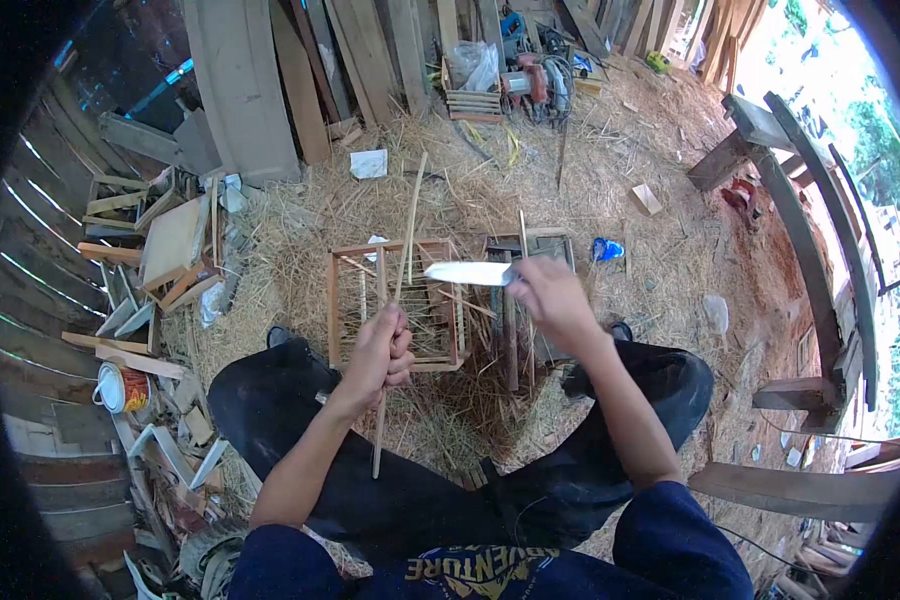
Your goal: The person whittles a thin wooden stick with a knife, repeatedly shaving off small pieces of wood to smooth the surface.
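Note:
My left hand [382, 352] grips a long thin bamboo strip [398, 290] that runs from near my knee up past a wooden frame. My right hand [550, 295] holds a knife [470, 273] by the handle, its broad pale blade pointing left toward the strip, just to the strip's right. Below both hands sits a small square wooden cage frame [395, 305] on the straw. I am seated, with my dark trousers [300, 400] spread either side of the frame.
Straw and shavings cover the ground. A second frame [530, 250] lies behind the first. Stacked frames and wood offcuts [170, 240] and a tin can [120, 388] lie at left. Planks lean at the back, power tools [535, 80] near them. Timber beams [810, 250] run along the right.

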`<state>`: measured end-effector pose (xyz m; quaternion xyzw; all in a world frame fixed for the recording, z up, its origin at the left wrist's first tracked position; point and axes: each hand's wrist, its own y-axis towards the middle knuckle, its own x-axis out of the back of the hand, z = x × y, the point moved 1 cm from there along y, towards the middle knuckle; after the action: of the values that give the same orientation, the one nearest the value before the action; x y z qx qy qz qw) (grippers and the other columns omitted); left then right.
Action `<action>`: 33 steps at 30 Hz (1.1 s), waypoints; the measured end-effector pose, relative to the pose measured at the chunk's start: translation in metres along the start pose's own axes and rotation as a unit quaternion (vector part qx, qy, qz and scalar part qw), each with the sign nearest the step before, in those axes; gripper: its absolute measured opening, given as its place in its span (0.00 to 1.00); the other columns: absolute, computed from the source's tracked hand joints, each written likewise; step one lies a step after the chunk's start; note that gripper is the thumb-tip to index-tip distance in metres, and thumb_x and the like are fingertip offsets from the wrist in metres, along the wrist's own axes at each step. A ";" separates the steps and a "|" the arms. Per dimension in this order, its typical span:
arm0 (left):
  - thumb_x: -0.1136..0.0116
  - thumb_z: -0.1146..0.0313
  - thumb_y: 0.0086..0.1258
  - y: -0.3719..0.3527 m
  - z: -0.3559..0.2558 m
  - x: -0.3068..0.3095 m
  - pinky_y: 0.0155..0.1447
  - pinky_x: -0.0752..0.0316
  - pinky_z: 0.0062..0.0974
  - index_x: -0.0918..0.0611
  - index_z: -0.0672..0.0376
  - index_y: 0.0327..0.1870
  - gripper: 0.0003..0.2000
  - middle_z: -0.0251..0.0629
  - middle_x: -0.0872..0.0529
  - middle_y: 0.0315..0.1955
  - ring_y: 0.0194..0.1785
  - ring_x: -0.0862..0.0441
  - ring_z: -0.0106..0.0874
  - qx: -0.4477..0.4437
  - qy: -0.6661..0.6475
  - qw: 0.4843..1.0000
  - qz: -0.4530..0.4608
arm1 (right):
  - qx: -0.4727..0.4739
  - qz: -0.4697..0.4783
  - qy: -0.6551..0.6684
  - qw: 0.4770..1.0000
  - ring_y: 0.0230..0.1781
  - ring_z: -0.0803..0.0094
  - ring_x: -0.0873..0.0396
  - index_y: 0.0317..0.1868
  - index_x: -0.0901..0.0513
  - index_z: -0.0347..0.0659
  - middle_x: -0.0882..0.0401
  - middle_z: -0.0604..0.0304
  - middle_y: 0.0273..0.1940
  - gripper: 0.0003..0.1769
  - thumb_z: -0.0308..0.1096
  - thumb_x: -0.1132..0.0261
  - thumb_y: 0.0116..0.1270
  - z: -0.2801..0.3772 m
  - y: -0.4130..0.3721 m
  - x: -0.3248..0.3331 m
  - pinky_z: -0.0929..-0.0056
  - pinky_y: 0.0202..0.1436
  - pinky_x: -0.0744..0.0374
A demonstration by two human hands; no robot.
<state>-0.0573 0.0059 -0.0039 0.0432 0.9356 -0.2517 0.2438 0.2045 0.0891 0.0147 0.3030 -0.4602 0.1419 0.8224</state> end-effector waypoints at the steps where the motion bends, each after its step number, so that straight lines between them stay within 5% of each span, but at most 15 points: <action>1: 0.60 0.48 0.81 0.002 0.000 0.000 0.15 0.54 0.17 0.35 0.50 0.35 0.17 0.22 0.42 0.18 0.14 0.49 0.14 0.002 0.003 1.000 -0.005 | 0.018 0.023 0.017 0.999 0.42 0.51 0.22 0.44 0.23 0.38 0.20 0.48 0.39 0.14 0.42 0.40 0.70 0.006 0.000 -0.007 0.56 0.48 0.27; 7: 0.61 0.49 0.82 0.005 0.003 -0.015 0.16 0.51 0.16 0.35 0.51 0.35 0.17 0.23 0.41 0.19 0.14 0.48 0.15 0.000 0.041 0.999 -0.015 | 0.104 0.020 0.092 0.990 0.42 0.51 0.23 0.46 0.24 0.36 0.22 0.49 0.40 0.12 0.37 0.40 0.70 0.039 0.007 -0.028 0.56 0.48 0.28; 11: 0.62 0.49 0.82 0.003 -0.003 -0.026 0.17 0.51 0.17 0.36 0.51 0.35 0.17 0.23 0.41 0.19 0.15 0.48 0.15 -0.001 0.072 0.996 0.056 | -0.080 0.011 -0.007 0.997 0.43 0.48 0.23 0.46 0.24 0.36 0.22 0.47 0.40 0.12 0.38 0.42 0.72 0.017 0.022 -0.018 0.51 0.50 0.28; 15: 0.62 0.48 0.82 0.002 -0.003 -0.032 0.17 0.52 0.17 0.36 0.51 0.34 0.18 0.23 0.41 0.19 0.15 0.48 0.15 0.012 0.080 0.994 0.069 | -0.095 -0.075 -0.027 0.992 0.41 0.49 0.23 0.43 0.24 0.37 0.22 0.46 0.38 0.10 0.36 0.41 0.71 -0.001 0.029 0.006 0.52 0.48 0.27; 21: 0.58 0.46 0.80 0.001 0.005 -0.031 0.17 0.55 0.17 0.36 0.49 0.33 0.18 0.21 0.44 0.17 0.15 0.50 0.14 0.042 0.084 0.994 0.062 | 0.116 0.003 0.021 0.993 0.37 0.51 0.25 0.42 0.22 0.39 0.23 0.51 0.35 0.09 0.36 0.38 0.66 0.040 0.012 -0.027 0.57 0.45 0.29; 23: 0.58 0.46 0.80 -0.009 0.002 -0.033 0.17 0.56 0.16 0.36 0.49 0.33 0.18 0.20 0.45 0.17 0.16 0.50 0.14 0.060 0.091 0.992 0.071 | -0.113 -0.054 -0.020 0.992 0.37 0.49 0.25 0.41 0.22 0.40 0.23 0.50 0.35 0.09 0.36 0.39 0.68 -0.024 0.011 -0.036 0.56 0.45 0.29; 25: 0.58 0.46 0.80 -0.003 0.004 -0.031 0.17 0.56 0.16 0.36 0.48 0.33 0.18 0.20 0.45 0.17 0.16 0.50 0.14 0.068 0.088 0.991 0.074 | -0.079 -0.079 -0.065 0.992 0.38 0.47 0.25 0.41 0.22 0.39 0.23 0.48 0.37 0.09 0.37 0.40 0.69 -0.040 0.026 0.024 0.53 0.46 0.29; 28: 0.58 0.47 0.80 0.000 0.010 -0.024 0.17 0.56 0.16 0.36 0.48 0.33 0.17 0.20 0.45 0.17 0.15 0.50 0.14 0.070 0.082 0.991 0.080 | -0.123 -0.100 -0.072 0.985 0.40 0.49 0.22 0.40 0.23 0.39 0.20 0.49 0.36 0.14 0.43 0.37 0.67 -0.021 0.011 -0.004 0.52 0.43 0.26; 29: 0.58 0.47 0.81 0.002 0.013 -0.024 0.17 0.56 0.16 0.36 0.48 0.33 0.17 0.20 0.45 0.17 0.15 0.50 0.14 0.073 0.083 0.990 0.087 | -0.105 -0.027 -0.098 0.989 0.39 0.51 0.21 0.39 0.22 0.40 0.19 0.50 0.35 0.14 0.43 0.37 0.67 -0.006 0.009 -0.013 0.53 0.43 0.25; 30: 0.58 0.48 0.81 0.004 0.014 -0.024 0.17 0.56 0.16 0.37 0.49 0.33 0.17 0.20 0.45 0.17 0.15 0.50 0.14 0.075 0.076 0.991 0.080 | 0.050 -0.066 -0.040 0.996 0.37 0.51 0.21 0.37 0.21 0.40 0.20 0.50 0.33 0.13 0.42 0.36 0.65 -0.001 0.001 -0.029 0.54 0.42 0.25; 32: 0.59 0.48 0.81 0.003 0.017 -0.019 0.17 0.56 0.17 0.37 0.49 0.33 0.17 0.20 0.45 0.17 0.15 0.50 0.14 0.090 0.063 0.992 0.060 | 0.065 -0.044 0.005 0.997 0.34 0.51 0.21 0.36 0.21 0.40 0.20 0.49 0.30 0.12 0.41 0.36 0.66 0.022 0.007 -0.018 0.55 0.42 0.25; 33: 0.59 0.48 0.81 -0.001 0.016 -0.021 0.17 0.56 0.17 0.37 0.49 0.33 0.17 0.20 0.45 0.17 0.15 0.50 0.14 0.087 0.076 0.991 0.068 | -0.020 -0.053 0.002 0.998 0.34 0.51 0.21 0.37 0.21 0.40 0.21 0.49 0.29 0.11 0.39 0.36 0.67 0.008 0.010 -0.015 0.56 0.41 0.24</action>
<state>-0.0326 -0.0019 -0.0053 0.1469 0.9207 -0.3114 0.1837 0.1856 0.0924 0.0087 0.3100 -0.4449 0.0891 0.8355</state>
